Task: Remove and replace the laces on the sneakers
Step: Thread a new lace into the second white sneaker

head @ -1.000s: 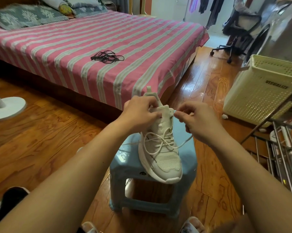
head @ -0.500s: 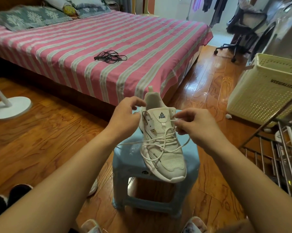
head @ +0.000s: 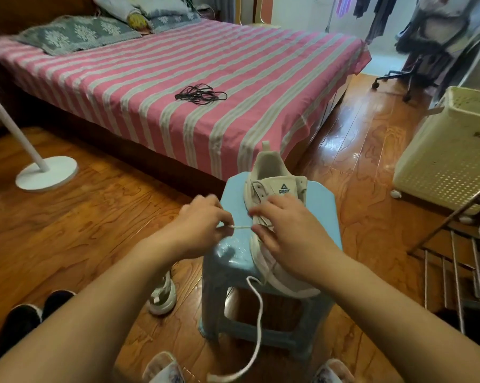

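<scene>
Glossy wood floor point(head: 100, 222), smooth plastic stool point(head: 320, 214)

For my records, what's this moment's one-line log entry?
left hand pinches white lace | right hand on sneaker | stool

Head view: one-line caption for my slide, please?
Left hand pulls the white lace sideways from the white sneaker on the pale-blue plastic stool; right hand steadies it.

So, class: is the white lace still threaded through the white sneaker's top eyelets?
Out: top eyelets of the white sneaker are bare; left hand pinches the white lace.
</scene>
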